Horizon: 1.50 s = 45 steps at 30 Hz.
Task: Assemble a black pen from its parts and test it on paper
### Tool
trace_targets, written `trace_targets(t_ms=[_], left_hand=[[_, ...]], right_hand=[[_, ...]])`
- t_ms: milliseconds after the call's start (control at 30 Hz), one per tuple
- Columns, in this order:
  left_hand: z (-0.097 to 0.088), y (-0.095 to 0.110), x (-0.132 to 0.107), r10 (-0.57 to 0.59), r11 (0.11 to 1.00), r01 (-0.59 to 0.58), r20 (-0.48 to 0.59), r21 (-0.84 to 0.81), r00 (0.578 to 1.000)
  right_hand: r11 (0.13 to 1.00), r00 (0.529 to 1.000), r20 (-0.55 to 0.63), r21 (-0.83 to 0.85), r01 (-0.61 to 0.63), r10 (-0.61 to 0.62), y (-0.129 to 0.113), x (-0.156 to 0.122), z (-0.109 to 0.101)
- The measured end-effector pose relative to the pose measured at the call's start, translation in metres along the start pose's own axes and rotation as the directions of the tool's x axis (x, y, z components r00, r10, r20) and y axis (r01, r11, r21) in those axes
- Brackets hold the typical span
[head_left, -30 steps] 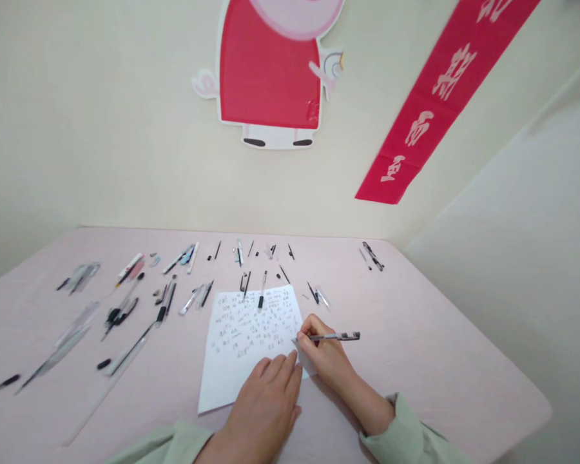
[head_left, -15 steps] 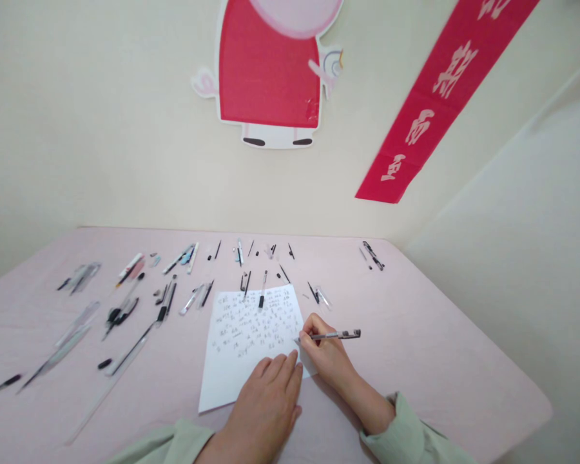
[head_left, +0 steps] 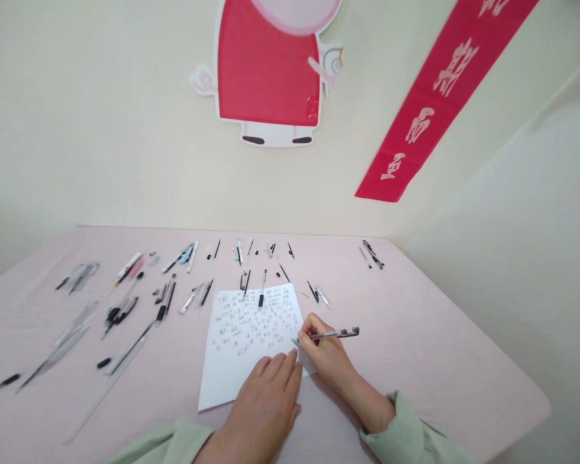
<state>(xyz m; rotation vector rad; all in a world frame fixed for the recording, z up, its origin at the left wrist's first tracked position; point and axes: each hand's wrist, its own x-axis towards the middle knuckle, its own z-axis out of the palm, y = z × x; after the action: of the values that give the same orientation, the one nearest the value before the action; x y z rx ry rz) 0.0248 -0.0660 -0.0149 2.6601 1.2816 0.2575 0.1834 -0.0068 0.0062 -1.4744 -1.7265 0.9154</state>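
Observation:
My right hand (head_left: 325,351) pinches a pen (head_left: 336,333), its tip touching the right side of a white sheet of paper (head_left: 222,380). Rows of handwriting in dark ink cover the upper part of the sheet. Flat on the lower right of the paper lies my left hand (head_left: 270,393), fingers stretched out and holding nothing. A pen piece with a black grip (head_left: 261,293) lies over the top edge of the sheet.
Pen parts lie scattered over the pink tabletop (head_left: 415,361), among them a long clear tube (head_left: 96,403) at left and a black clipped pen (head_left: 373,255) at far right. A red banner (head_left: 415,129) and a cartoon cutout (head_left: 269,64) hang on the wall behind.
The pen in my right hand has shifted very slightly to the left. My left hand stays in place on the paper.

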Motion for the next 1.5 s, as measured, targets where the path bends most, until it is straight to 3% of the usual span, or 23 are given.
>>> trace_targets(t_ms=[667, 833, 967, 1500], left_hand=[[-0.001, 0.000, -0.001, -0.004, 1.000, 0.004, 0.004, -0.017, 1.000], [0.001, 0.000, -0.002, 0.002, 1.000, -0.002, 0.000, -0.008, 1.000], [-0.002, -0.001, -0.001, -0.002, 1.000, 0.002, 0.012, -0.006, 1.000], [-0.007, -0.001, 0.001, -0.020, 0.999, 0.022, 0.033, -0.045, 0.999]], right_hand=[[0.999, 0.998, -0.037, -0.001, -0.042, 0.042, 0.002, 0.000, 0.001], [0.994, 0.994, -0.100, 0.106, -0.028, 0.039, 0.007, 0.003, 0.000], [0.995, 0.989, -0.144, 0.099, -0.030, 0.044, 0.005, 0.005, 0.000], [0.996, 0.990, -0.134, 0.085, -0.026, 0.038, 0.006, 0.007, -0.003]])
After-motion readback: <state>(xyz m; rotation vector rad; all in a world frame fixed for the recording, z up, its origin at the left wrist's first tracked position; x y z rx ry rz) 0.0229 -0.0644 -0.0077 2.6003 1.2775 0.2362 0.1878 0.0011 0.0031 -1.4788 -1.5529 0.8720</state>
